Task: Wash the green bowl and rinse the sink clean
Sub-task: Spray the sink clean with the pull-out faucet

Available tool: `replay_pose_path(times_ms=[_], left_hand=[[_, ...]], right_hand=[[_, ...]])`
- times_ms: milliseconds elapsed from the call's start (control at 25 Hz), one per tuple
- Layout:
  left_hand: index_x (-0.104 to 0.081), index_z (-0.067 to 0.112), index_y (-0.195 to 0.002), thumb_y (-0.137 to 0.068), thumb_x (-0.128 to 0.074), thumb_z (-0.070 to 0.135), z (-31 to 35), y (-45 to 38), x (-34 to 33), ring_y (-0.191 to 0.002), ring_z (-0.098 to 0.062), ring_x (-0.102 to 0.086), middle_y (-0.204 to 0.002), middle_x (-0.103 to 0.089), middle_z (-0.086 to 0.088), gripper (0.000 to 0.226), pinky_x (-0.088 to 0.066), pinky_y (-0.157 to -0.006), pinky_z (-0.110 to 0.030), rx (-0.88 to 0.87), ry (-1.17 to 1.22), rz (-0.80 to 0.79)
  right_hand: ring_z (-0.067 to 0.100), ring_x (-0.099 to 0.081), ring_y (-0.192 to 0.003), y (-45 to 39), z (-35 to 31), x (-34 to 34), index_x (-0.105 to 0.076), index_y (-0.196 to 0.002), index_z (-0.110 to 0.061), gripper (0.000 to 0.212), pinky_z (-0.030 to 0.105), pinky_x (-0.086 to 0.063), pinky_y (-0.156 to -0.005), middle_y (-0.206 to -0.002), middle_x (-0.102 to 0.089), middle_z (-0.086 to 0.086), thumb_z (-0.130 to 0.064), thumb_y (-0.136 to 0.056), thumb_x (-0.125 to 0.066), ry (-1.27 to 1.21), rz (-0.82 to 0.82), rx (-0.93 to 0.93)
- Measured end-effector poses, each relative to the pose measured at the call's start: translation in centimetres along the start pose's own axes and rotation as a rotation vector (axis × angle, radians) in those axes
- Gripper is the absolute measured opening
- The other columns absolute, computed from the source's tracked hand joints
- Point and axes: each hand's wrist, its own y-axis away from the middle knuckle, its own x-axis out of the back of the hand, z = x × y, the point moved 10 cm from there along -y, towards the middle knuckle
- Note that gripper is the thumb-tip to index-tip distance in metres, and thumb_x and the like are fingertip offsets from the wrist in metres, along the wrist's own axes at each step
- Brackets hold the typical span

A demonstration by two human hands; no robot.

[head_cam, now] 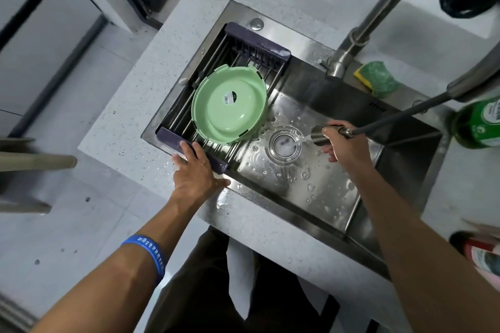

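Observation:
A pale green bowl (230, 105) lies upside down on the dark drying rack (243, 46) that spans the left part of the steel sink (311, 197). A white label sticks to the bowl's base. My right hand (343, 143) grips the pull-out spray head (319, 135) on its grey hose, and water streams from it onto the round drain (285, 146). Flat on the rack's near end and the sink's front rim rests my left hand (194, 170), its fingers straight.
The tap's steel column (359, 32) rises behind the sink. A green and yellow sponge (378, 78) lies on the back rim. A green bottle (479, 124) stands at the right, a red and white container (479, 251) lower right. Speckled white counter surrounds the sink.

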Motion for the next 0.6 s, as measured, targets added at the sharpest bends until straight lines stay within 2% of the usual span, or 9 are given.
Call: replay_pose_path(times_ms=[160,320,400,520,600], left_hand=[[0.012,0.007,-0.155,-0.071,-0.073,0.066,-0.25,0.02,-0.05,-0.149,-0.048,-0.001,-0.163,0.017,-0.019,0.133,-0.038,-0.108,-0.056,0.002,0.006,0.0],[0.013,0.007,-0.155,-0.073,-0.071,0.065,0.18,-0.31,-0.37,-0.148,-0.049,0.001,-0.163,0.017,-0.02,0.131,-0.036,-0.11,-0.055,-0.03,0.034,0.002],[0.013,0.006,-0.154,-0.075,-0.07,0.066,-0.04,-0.21,-0.27,-0.148,-0.05,0.001,-0.163,0.017,-0.02,0.13,-0.035,-0.111,-0.055,-0.041,0.035,0.018],[0.013,0.005,-0.155,-0.076,-0.069,0.065,0.0,-0.01,-0.26,-0.147,-0.051,-0.001,-0.163,0.015,-0.021,0.128,-0.033,-0.112,-0.056,-0.06,0.033,0.018],[0.011,0.004,-0.155,-0.075,-0.069,0.065,-0.01,0.0,-0.11,-0.147,-0.052,-0.003,-0.163,0.013,-0.022,0.128,-0.032,-0.113,-0.056,-0.058,0.036,0.024]], right_hand=[[0.01,-0.058,-0.046,0.03,0.37,-0.18,-0.068,-0.103,-0.017,0.015,0.024,-0.042,-0.041,-0.065,-0.068,0.004,-0.02,-0.09,-0.062,0.021,-0.008,-0.02],[0.001,-0.059,-0.042,0.12,-0.4,-0.46,-0.066,-0.095,-0.022,0.008,0.016,-0.041,-0.038,-0.069,-0.068,0.003,-0.016,-0.091,-0.062,-0.02,-0.014,-0.007],[-0.001,-0.06,-0.042,0.28,-0.48,-0.68,-0.067,-0.097,-0.017,0.009,0.012,-0.039,-0.037,-0.069,-0.067,0.003,-0.011,-0.091,-0.062,-0.077,0.008,-0.009],[0.005,-0.063,-0.047,0.29,0.08,-0.12,-0.07,-0.1,-0.012,0.013,0.014,-0.04,-0.038,-0.067,-0.069,-0.001,-0.013,-0.088,-0.065,-0.054,0.065,-0.024],[0.008,-0.065,-0.05,0.23,-0.17,-0.81,-0.071,-0.1,-0.016,0.015,0.017,-0.043,-0.041,-0.067,-0.071,-0.004,-0.019,-0.087,-0.066,0.007,0.006,-0.013]])
